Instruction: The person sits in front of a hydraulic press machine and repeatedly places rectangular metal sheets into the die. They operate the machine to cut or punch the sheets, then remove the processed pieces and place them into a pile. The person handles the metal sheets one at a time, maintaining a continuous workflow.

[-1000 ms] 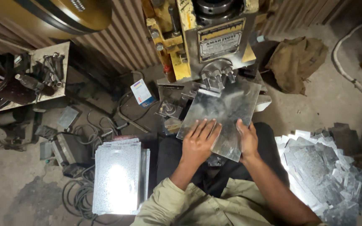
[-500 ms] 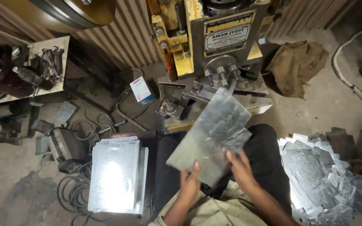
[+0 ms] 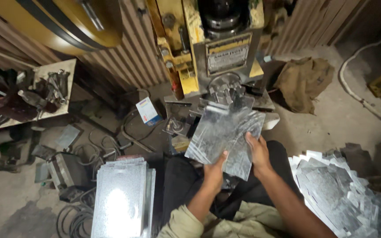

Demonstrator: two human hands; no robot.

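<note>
A shiny galvanised metal sheet point(image 3: 219, 132) is held in both hands in front of the yellow press machine point(image 3: 212, 48). My left hand point(image 3: 214, 172) grips its near edge from below. My right hand point(image 3: 257, 152) grips its right near edge. The sheet's far edge lies under the press die point(image 3: 225, 90). The sheet tilts slightly, with a cut-out corner at its near right. I am seated, with my dark trousers under the sheet.
A stack of flat metal sheets point(image 3: 122, 200) lies on the floor at left. A heap of cut metal pieces point(image 3: 336, 194) lies at right. A small box point(image 3: 147, 111), cables, a tool tray point(image 3: 27, 94) and a brown sack point(image 3: 305, 81) surround the machine.
The sheet was pulled back and turned half a second ago; it now lies pushed forward under the die again, with both hands regripped on its near edge.
</note>
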